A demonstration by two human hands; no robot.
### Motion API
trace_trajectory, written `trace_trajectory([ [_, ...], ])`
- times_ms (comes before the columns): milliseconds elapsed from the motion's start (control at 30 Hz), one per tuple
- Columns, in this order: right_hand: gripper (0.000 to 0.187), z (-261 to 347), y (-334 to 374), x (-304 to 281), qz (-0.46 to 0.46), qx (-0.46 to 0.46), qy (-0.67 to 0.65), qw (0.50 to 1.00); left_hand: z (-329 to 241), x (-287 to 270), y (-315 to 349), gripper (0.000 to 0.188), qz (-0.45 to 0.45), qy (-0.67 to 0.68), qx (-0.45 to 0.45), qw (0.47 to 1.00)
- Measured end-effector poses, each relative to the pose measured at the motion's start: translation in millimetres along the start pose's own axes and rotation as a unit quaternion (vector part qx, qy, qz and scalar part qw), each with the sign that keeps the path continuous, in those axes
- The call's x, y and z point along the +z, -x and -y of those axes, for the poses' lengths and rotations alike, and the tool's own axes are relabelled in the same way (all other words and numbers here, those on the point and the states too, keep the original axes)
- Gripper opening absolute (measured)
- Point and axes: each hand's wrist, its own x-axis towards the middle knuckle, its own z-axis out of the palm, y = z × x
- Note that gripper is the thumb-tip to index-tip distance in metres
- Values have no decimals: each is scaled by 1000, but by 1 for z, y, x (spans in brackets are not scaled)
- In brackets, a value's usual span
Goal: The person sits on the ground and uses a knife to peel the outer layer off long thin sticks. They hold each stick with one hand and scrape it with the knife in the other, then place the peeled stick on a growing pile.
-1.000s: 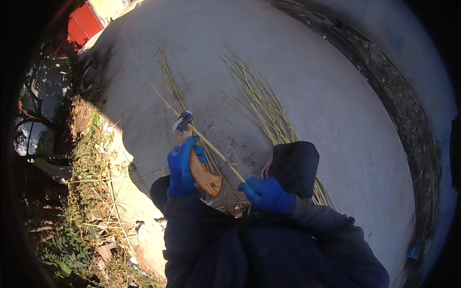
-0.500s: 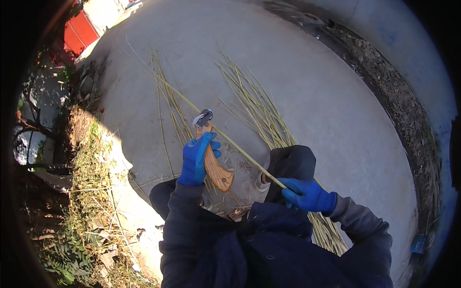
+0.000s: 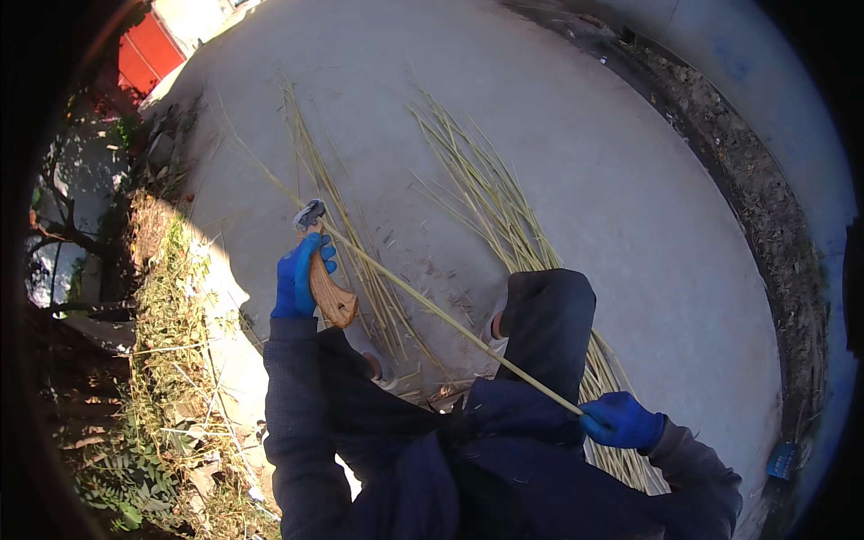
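Since the earlier frames the two hands have drawn apart: the right hand (image 3: pixel 621 420) has travelled out and down past the right knee (image 3: pixel 549 301), the left hand (image 3: pixel 297 279) has shifted toward the left with the tool (image 3: pixel 331 292), and a longer run of the stalk (image 3: pixel 432 306) now stretches between them. Both hands wear blue gloves. The left fingers are wrapped around the tool's wooden handle, which hangs curved and tilted with its broad butt toward the person, its grey head uppermost. The right fist is clamped on the near end of the stalk. The stalk runs slantwise from that fist, over the right thigh and the gap between the legs, up to the tool's head, and carries on beyond it, thinning toward the upper left above the floor (image 3: pixel 675 243). Whether it passes through the head or only against it, I cannot tell. Under the stalk, a thin bundle (image 3: pixel 328 193) lies on the floor ahead of the left hand; a thicker bundle (image 3: pixel 490 198) lies to its right, running back beneath the right leg and near the right hand. Small chips are scattered between the feet. Sunlit weeds (image 3: pixel 171 360) edge the floor at left.
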Motion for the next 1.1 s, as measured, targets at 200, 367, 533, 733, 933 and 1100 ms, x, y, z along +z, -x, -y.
trace_trajectory([
  [200, 44, 17, -53, -8, 16, 143, -273, 951, 3, 60, 33, 39, 33, 66, 12, 997],
  [367, 38, 38, -190, -16, -1, 104, -334, 937, 11, 119, 93, 36, 77, 59, -82, 992],
  [533, 33, 23, -227, 3, -8, 159, -304, 939, 26, 116, 95, 37, 89, 53, -116, 988],
  [733, 30, 16, -74, 20, -8, 30, -198, 980, 5, 10, 3, 45, -36, 72, -2, 997],
  [933, 39, 27, -46, -16, 118, 245, -333, 903, 8, 17, 3, 48, 22, 57, 17, 998],
  [1100, 40, 32, -146, -10, 22, 179, -316, 932, 16, 89, 61, 41, 76, 75, -58, 993],
])
